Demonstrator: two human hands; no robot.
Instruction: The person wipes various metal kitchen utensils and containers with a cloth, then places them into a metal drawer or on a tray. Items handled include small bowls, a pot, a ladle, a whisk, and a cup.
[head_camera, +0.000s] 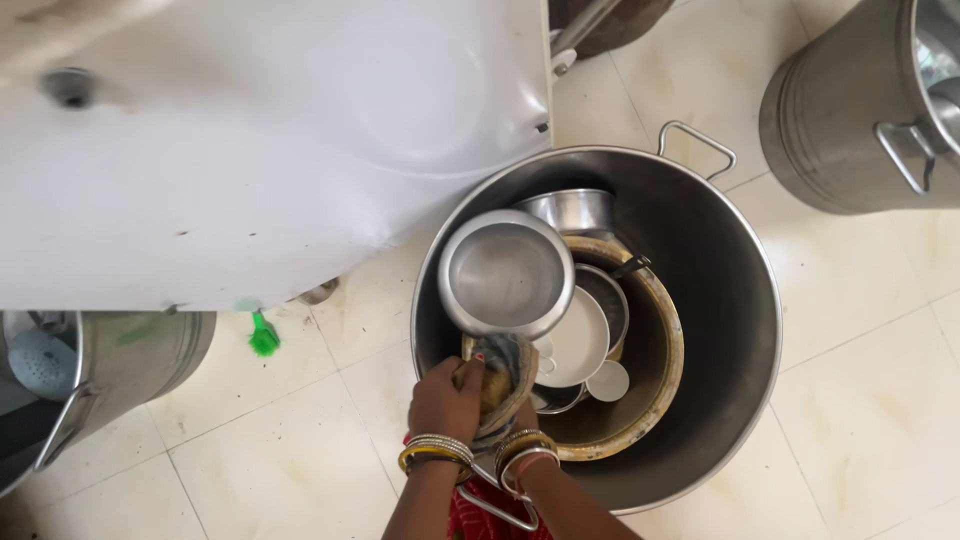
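Note:
A large steel pot (720, 300) with loop handles stands on the tiled floor. Inside it lie a brass-rimmed pan (655, 385), a white plate (580, 340), a small steel cup (578, 210) and other vessels. My left hand (445, 400) is closed around a brownish scrub pad (487, 385) at the pot's near edge. A round steel bowl (505, 272) is raised just above both hands, its inside facing up. My right hand (523, 418) is mostly hidden under a grey cloth (512, 358) that touches the bowl's lower rim. Bangles circle both wrists.
A white, dented appliance panel (250, 130) fills the upper left. A steel drum (860, 110) stands at the upper right. Another steel pot (130, 350) with a skimmer (40, 360) sits at the lower left. A green brush (263, 338) lies on the tiles.

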